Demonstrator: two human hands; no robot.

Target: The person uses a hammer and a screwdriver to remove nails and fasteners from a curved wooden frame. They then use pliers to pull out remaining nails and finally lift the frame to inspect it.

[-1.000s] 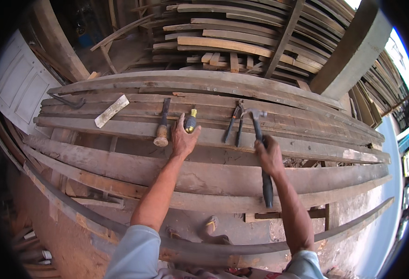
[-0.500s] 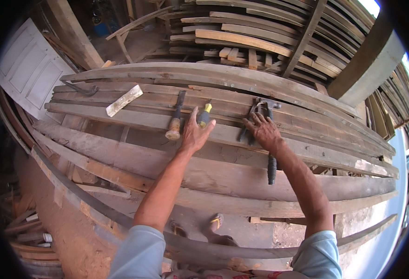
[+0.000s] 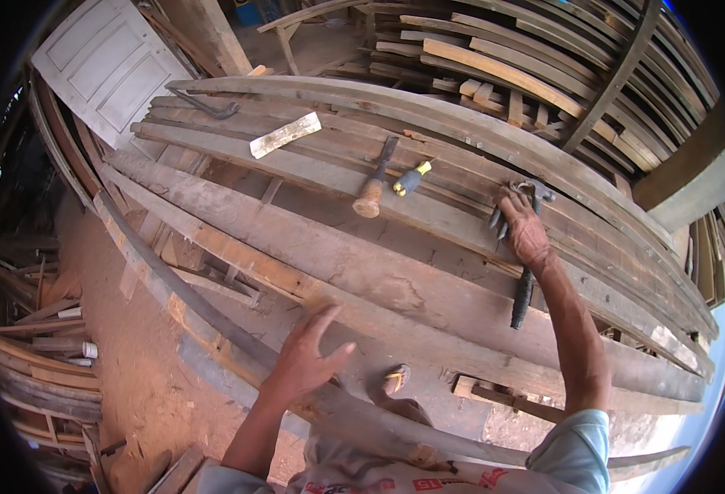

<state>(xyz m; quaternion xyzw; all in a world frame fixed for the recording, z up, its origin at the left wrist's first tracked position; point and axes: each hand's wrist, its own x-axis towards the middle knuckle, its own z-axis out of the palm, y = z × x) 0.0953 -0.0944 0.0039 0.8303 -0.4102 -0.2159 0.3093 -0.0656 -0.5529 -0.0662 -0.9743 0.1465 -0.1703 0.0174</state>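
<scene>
Black and ribbed, the hammer handle (image 3: 521, 301) juts below the half-curled right hand (image 3: 526, 230), grip unclear; the left hand (image 3: 306, 350) spreads empty.

Soft daylight reaches us in here, apparently from the right, where the ground (image 3: 638, 430) bleaches nearly white. Over by me the left side falls into gloom, with dark shadow among the scrap wood (image 3: 45, 362). The white door (image 3: 103, 70) catches a mild, even light. The left hand (image 3: 303, 358) smears at the fingers, while the screwdriver (image 3: 413, 178) looks fairly crisp. Long boards (image 3: 362, 276) bow toward a black, rounded rim.
</scene>
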